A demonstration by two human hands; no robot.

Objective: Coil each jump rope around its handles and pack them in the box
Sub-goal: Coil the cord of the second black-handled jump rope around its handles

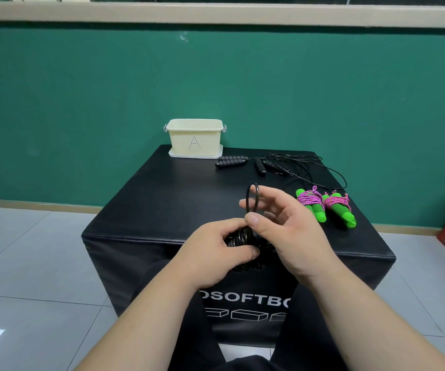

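Black jump rope [245,236], wound in a bundle, over near edge of black padded block [162,199] | left hand [213,253] squeezes bundle | right hand [283,226] pinches its loop | cream plastic box [194,137] at far edge | green-handled pink ropes [323,204] coiled at right

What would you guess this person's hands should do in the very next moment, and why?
Probably lay the raised loop of black rope, pinched in the right hand, down onto the coiled bundle gripped by the left hand. That loop stands free above the coil, so this rope looks unfinished. The cream box waits at the far edge.
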